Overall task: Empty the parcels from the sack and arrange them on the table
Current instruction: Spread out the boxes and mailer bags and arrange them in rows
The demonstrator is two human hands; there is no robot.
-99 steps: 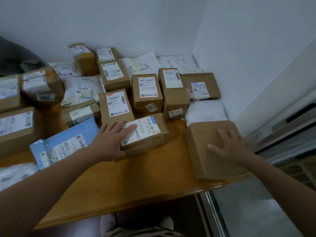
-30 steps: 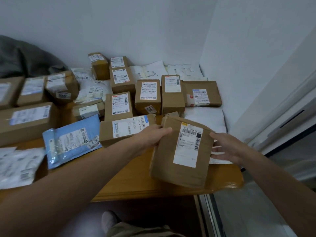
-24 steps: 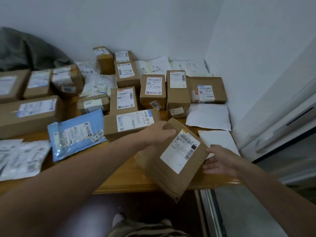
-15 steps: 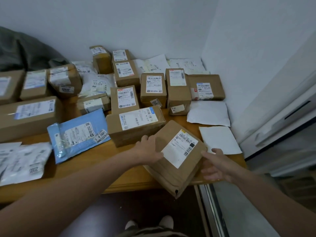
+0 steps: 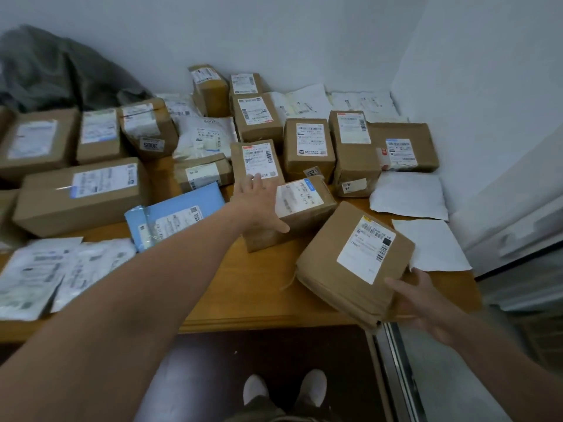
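A flat brown paper parcel (image 5: 350,263) with a white label lies at an angle on the front right corner of the wooden table (image 5: 243,303), and its near end hangs over the edge. My right hand (image 5: 422,303) holds that near right corner, thumb on top and fingers underneath. My left hand (image 5: 259,202) reaches forward with straight fingers and rests on the left end of a long cardboard box (image 5: 304,205) just behind the parcel. The grey-green sack (image 5: 45,71) slumps against the wall at the far left.
Several labelled cardboard boxes fill the back and left of the table. A blue mailer (image 5: 173,214) lies left of my left arm, and pale plastic mailers (image 5: 45,269) sit at the front left. Two white mailers (image 5: 408,196) lie by the right wall. My shoes show below the table edge.
The brown parcel was turned label up and laid on the table corner. My left hand let go of it and moved up to the long box. My right hand stays on it.
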